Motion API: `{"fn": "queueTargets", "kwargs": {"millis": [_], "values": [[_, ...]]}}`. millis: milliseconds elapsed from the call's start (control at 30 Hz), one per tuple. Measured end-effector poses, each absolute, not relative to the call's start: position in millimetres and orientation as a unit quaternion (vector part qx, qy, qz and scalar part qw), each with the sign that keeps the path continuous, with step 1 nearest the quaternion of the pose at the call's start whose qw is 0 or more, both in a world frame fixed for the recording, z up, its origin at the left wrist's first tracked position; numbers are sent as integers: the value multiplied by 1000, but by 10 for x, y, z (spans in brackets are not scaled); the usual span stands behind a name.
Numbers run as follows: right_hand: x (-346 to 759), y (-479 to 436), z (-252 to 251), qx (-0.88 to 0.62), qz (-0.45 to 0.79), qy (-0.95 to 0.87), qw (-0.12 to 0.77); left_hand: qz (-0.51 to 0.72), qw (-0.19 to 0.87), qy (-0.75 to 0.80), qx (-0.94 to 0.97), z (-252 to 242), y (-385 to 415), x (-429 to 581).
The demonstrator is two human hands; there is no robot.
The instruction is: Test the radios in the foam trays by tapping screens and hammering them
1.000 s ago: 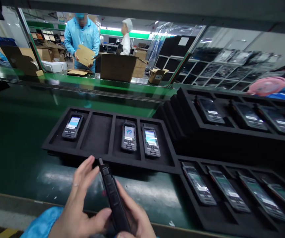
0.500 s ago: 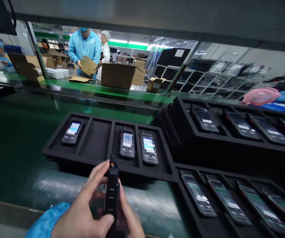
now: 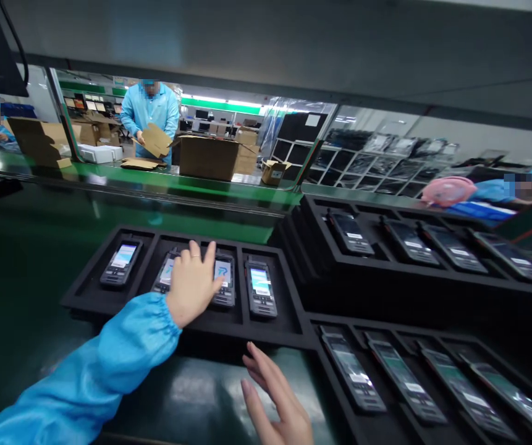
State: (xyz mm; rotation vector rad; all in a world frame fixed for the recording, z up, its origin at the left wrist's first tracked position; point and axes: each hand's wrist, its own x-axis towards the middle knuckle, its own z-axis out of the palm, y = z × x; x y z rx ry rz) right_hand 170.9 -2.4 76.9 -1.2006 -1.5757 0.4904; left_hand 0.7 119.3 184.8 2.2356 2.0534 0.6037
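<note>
Left hand: fingers spread over the second phone; contact unclear
Right hand: empty, loosely open above the bench
Phone: in the tray, second slot from left
Handling: probably light, rigid, screen fragile; best gripped by long sides
</note>
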Motion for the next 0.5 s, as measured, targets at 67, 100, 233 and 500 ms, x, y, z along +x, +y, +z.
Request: {"fn": "queueTargets", "kwargs": {"millis": [67, 100, 233, 500], "values": [[1736, -42, 740, -504, 198, -660, 520, 186, 51, 656, 729, 1842, 1299, 225], [1746, -49, 734, -504, 195, -662, 519, 184, 68, 657, 728, 1829, 1364, 307], [1791, -62, 706, -504, 189, -667, 515, 221, 125, 648, 718, 1763, 1553, 395], [1689, -141, 848, -473, 199, -655, 554, 440, 219, 554, 672, 1816, 914, -9]]}}
